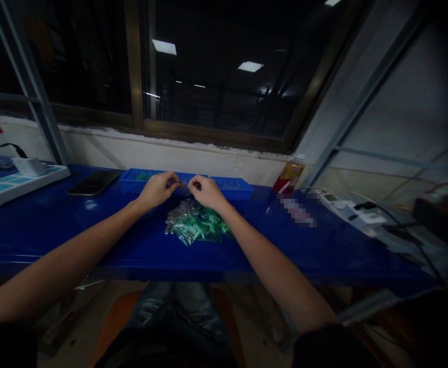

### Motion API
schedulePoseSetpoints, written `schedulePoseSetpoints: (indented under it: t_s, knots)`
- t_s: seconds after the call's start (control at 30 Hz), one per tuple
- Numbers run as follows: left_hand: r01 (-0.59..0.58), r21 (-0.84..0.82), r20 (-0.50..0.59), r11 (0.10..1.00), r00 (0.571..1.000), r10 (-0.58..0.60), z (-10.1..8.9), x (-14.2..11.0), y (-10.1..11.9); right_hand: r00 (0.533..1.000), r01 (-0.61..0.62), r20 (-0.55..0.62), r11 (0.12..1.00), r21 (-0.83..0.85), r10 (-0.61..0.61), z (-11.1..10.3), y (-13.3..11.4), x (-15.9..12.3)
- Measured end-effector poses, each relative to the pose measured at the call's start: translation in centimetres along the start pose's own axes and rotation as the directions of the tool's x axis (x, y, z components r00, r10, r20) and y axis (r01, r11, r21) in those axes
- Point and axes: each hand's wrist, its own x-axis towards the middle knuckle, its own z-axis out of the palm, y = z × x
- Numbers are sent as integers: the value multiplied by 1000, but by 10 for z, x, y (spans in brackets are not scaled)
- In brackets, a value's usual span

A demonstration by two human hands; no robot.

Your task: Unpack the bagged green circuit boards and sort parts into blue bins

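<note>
Above the front of the blue trays, my left hand [158,189] is closed in a pinch, and a small brownish, shiny bit shows at its fingertips. Just to its right, my right hand [207,193] also pinches, thumb against forefinger. Something thin and clear seems to lie between the two hands, too small and dim to name. Below them on the table is a pile of small clear plastic bags [196,225] with green and silvery contents. Behind my left hand, a blue tray [128,183] holds green pieces. A second blue tray [242,192] behind my right hand holds small pieces I cannot make out.
The blue table [132,250] runs along a wall under a dark window. A phone [94,183] and a white power strip [51,175] lie at left. To the right stand a red and yellow bottle [289,176] and another power strip [342,207] with plugs and cables.
</note>
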Motion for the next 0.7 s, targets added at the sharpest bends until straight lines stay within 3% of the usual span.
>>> schedulePoseSetpoints:
  t_s: [0.13,0.3,0.4,0.5,0.7]
  knots:
    - [-16,0,15,1000,1000,16,-5,0,4,998,-67,17,979,191,65,1,4,3]
    - [-140,-61,149,988,978,147,-10,-1,8,974,-164,-95,926,341,208,-3,7,7]
    - [14,-187,159,982,987,17,-9,-1,8,960,-212,-68,866,454,271,-3,4,5]
    - [168,-338,147,926,981,-124,-6,0,9,967,-184,-52,822,539,251,0,-2,2]
    - [268,-514,239,815,957,-165,-5,1,18,965,-154,-70,761,630,254,9,-4,3]
